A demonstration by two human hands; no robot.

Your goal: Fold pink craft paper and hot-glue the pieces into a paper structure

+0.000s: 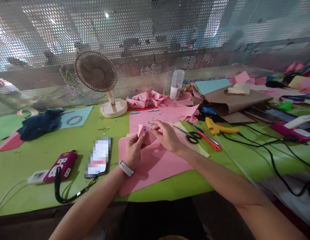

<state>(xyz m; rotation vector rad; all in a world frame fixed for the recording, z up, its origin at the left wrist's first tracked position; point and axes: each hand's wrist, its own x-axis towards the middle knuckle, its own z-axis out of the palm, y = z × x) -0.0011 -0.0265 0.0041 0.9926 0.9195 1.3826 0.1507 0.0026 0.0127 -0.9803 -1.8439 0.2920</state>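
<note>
Nearest, both forearms reach up from six o'clock onto the green table (45,173). The left hand (133,150), a watch at its wrist, pinches the lower edge of a small folded pink paper piece (144,132) between thumb and fingertips. The right hand (167,136), at two o'clock from the left, has its fingers pressed together on the piece's top edge, thumb beneath. The piece sits just above a large pink sheet (155,166) at the table's centre. It looks light, thin and easily creased, so it is probably best held at the folded edges with a gentle pinch. At nine o'clock lie a phone (98,156) and a magenta case (60,165). At three o'clock lie scissors (190,135) and a yellow glue gun (216,127). Farther, at twelve o'clock, sits a pile of folded pink shapes (147,99), with a small fan (97,75) at eleven.
</note>
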